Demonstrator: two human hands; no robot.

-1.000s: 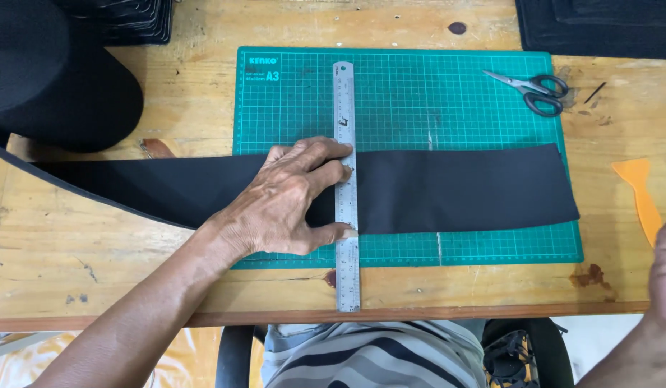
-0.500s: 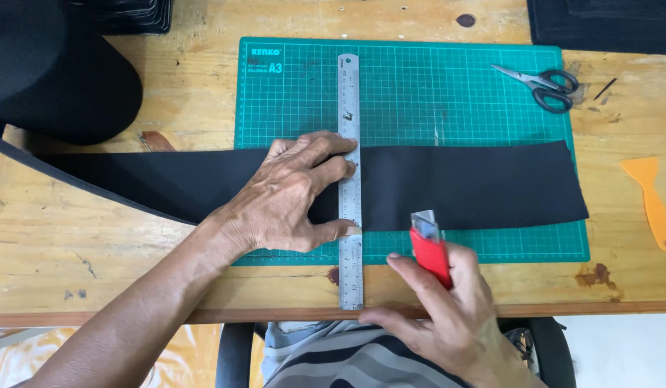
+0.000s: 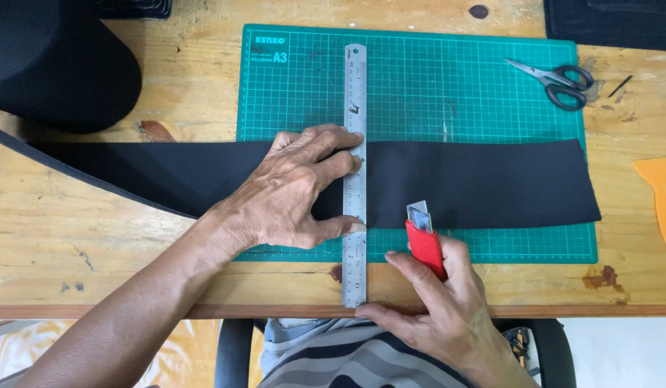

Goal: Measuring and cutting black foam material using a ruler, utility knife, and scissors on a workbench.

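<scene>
I am pressing my left hand [image 3: 293, 190] flat on the ruler [image 3: 354, 172] (running front to back across the black strip [image 3: 477, 183]), while my right hand [image 3: 437, 302], nearer the desk's front edge, is gripping the red knife [image 3: 424, 241] just right of it.

The left hand [image 3: 293, 190] covers part of the black strip [image 3: 477, 183], whose left end runs off frame.

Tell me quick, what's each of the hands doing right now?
Left hand: open, pressed flat on the steel ruler and black fabric strip.
Right hand: closed around a red utility knife.
</scene>
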